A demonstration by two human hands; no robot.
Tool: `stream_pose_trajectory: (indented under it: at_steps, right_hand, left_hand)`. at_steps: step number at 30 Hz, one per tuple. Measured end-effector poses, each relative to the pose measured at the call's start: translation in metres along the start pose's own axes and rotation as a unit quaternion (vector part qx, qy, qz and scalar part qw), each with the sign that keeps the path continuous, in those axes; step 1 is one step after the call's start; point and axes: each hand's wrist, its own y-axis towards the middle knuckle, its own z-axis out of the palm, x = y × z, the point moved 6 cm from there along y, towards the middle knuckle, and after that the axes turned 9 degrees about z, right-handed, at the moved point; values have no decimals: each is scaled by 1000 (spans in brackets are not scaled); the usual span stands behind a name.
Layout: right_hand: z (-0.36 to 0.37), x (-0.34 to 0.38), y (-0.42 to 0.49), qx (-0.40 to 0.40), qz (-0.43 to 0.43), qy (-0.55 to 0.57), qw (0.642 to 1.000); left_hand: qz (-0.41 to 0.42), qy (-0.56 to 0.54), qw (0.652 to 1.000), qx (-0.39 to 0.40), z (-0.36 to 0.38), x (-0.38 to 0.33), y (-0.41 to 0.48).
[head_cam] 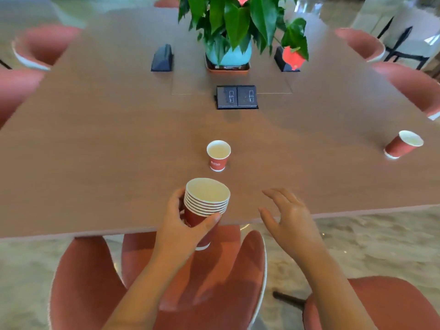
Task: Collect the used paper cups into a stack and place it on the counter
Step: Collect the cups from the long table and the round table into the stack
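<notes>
My left hand [181, 225] grips a stack of several red paper cups [206, 198] with white rims, held over the near edge of the brown table [95, 151]. A single red cup [218, 155] stands upright on the table just beyond the stack. Another red cup [403, 144] stands near the table's right edge. My right hand [287, 219] hovers to the right of the stack with its fingers spread, holding nothing.
A potted plant with red flowers [234, 32] in a teal pot stands at the table's middle, flanked by two dark wedge-shaped boxes [162, 58]. A black socket panel [237, 96] is set into the tabletop. Pink chairs [166, 282] ring the table, one directly below my arms.
</notes>
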Motion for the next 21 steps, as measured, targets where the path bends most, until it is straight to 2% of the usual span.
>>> stream_pose_trajectory:
  at_steps: [11, 21]
  right_hand:
    - [66, -17, 101, 122, -63, -12, 990]
    - [113, -9, 152, 168, -97, 11, 981]
  left_hand:
    - [-44, 11, 991, -128, 2, 18, 24]
    - [-73, 53, 980, -180, -4, 33, 28]
